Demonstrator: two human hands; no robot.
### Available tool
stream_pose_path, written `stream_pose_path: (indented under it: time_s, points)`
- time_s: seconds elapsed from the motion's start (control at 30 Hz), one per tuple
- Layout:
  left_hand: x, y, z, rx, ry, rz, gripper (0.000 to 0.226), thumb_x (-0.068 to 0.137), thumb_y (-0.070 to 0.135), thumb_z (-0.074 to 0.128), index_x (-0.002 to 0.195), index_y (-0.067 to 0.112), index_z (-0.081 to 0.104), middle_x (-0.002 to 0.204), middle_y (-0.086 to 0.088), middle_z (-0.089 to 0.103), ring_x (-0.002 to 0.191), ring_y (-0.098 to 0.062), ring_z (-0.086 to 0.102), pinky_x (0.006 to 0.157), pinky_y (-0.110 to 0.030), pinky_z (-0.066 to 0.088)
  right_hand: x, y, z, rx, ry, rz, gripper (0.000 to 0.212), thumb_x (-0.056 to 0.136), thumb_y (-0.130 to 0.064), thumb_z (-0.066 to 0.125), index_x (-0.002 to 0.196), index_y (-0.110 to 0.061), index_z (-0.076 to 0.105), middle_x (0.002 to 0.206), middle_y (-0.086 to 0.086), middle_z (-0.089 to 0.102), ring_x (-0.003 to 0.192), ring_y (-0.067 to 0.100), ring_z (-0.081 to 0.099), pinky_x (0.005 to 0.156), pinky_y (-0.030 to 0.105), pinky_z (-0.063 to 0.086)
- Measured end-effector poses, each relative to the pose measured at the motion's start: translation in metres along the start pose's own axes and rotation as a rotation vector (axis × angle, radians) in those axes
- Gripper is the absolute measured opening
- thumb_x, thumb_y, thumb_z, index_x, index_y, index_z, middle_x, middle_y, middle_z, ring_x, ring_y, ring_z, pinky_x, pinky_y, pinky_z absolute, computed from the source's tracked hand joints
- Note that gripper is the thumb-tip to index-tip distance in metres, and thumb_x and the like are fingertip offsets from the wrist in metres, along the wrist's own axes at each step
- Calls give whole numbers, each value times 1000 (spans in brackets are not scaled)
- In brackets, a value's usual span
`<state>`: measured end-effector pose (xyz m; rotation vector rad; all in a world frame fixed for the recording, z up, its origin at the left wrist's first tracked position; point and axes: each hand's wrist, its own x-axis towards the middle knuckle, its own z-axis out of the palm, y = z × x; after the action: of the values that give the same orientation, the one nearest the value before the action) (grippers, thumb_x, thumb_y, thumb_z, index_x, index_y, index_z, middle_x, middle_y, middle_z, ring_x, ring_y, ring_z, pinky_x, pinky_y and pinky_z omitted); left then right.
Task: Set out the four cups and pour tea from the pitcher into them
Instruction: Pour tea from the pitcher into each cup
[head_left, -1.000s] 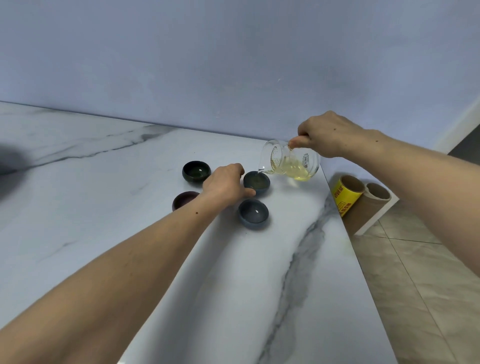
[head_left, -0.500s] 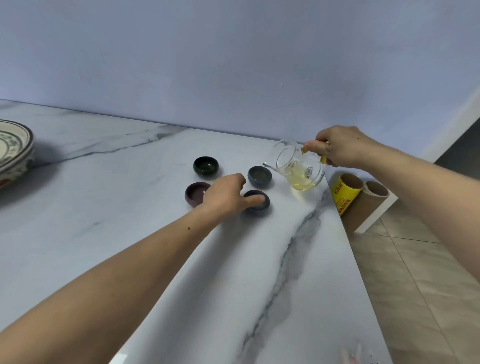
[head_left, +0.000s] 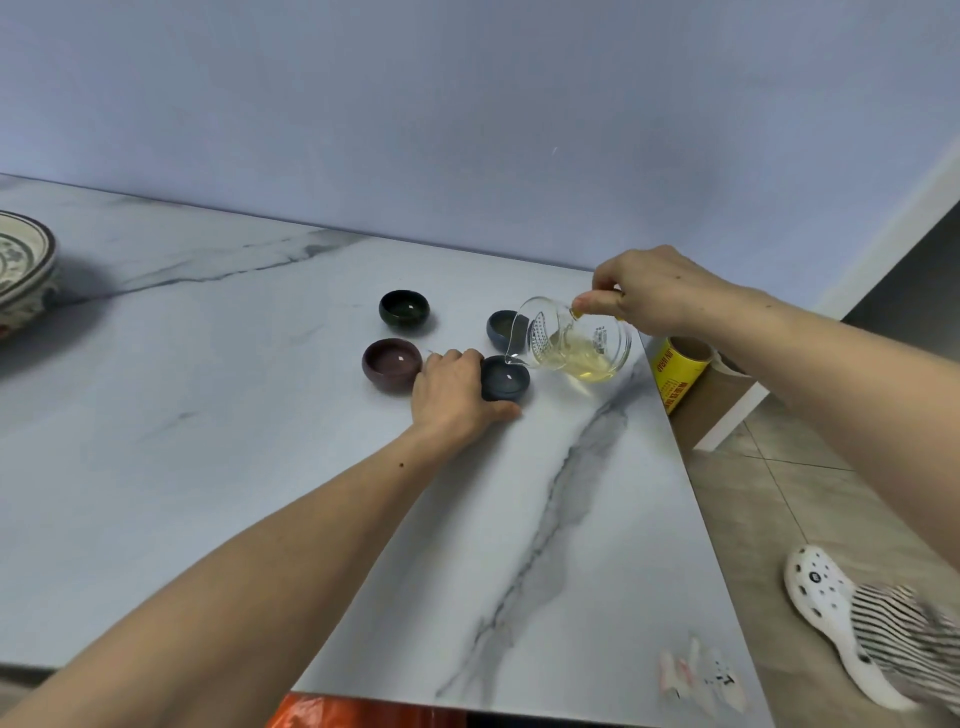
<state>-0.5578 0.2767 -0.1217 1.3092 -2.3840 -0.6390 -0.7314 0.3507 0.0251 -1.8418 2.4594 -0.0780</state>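
Small cups stand on the marble table (head_left: 218, 467): a dark green cup (head_left: 404, 309) at the back, a maroon cup (head_left: 390, 364) in front of it, a blue-grey cup (head_left: 501, 326) partly behind the pitcher, and a dark blue cup (head_left: 505, 380) nearest. My left hand (head_left: 454, 395) grips the dark blue cup from its left side. My right hand (head_left: 649, 293) holds the glass pitcher (head_left: 571, 345) by its handle. The pitcher is tilted left, holds pale yellow tea, and its spout hangs just over the dark blue cup.
A patterned ceramic bowl (head_left: 23, 270) sits at the far left of the table. Right of the table edge, cardboard tubes (head_left: 678, 374) with a yellow label stand on the tiled floor. A white clog (head_left: 826, 608) is on the floor at lower right.
The pitcher has moved from over the blue-grey cup toward the nearer dark blue cup and tilts over it. My left hand shifted onto the dark blue cup. The view has panned left.
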Motion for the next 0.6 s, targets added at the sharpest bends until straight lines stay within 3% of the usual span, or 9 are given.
stream_pose_path:
  time_s: [0.6]
  points:
    - [0,2,1,-52,20,-25,64,61,56,80,107,16,62,109,-4,63,109,-27,49,77,-34,35,4,-21,-15,-173,-10,-36,37,84,-54,58,84,-17,60,78,7,60,82,31,58,64,34,43]
